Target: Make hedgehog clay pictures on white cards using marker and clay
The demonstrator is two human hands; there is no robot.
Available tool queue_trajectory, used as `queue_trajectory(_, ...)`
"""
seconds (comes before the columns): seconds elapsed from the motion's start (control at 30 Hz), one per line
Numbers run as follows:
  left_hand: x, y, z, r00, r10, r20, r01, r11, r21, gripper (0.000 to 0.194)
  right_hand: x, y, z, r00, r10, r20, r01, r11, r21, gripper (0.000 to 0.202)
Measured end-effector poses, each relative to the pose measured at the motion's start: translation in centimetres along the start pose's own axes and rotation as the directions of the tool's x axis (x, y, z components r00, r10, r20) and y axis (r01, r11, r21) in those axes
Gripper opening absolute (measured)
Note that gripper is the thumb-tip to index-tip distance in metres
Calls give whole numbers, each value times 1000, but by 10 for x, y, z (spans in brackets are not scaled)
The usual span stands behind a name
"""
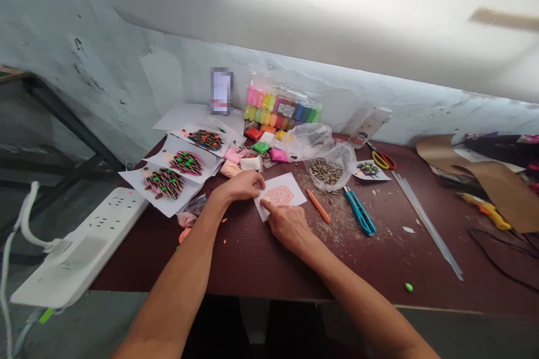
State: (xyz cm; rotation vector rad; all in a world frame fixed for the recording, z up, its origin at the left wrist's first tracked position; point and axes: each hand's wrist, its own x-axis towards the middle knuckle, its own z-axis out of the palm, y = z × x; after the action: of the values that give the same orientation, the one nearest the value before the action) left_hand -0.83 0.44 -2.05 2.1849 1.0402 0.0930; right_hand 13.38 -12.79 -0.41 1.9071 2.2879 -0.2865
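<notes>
A white card (297, 193) with an orange textured patch (281, 194) lies on the dark red table. My left hand (245, 185) rests at the card's upper left edge, its fingers curled with the thumb and index close together; whatever may be between them is too small to make out. From the lower right, my right hand (287, 223) reaches in with the index finger extended onto the patch's lower left edge and the other fingers folded under. Beside the card lies an orange stick (318, 206). A plastic bag of striped seeds (325, 172) sits behind it.
Seed-covered papers (165, 184) and a white power strip (80, 247) are at left. Colored clay packs (282, 109) and a phone (221, 91) stand against the wall. Rightward lie a teal cutter (360, 211), scissors (382, 160), clear sticks (429, 227) and a yellow glue gun (488, 211).
</notes>
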Motion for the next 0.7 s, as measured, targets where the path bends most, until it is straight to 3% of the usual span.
queue_trajectory(0.7,-1,3,-2,999,-8,32,8,1000,5,42,2,-3,2,1000,6,-9,-6,999,-35,41)
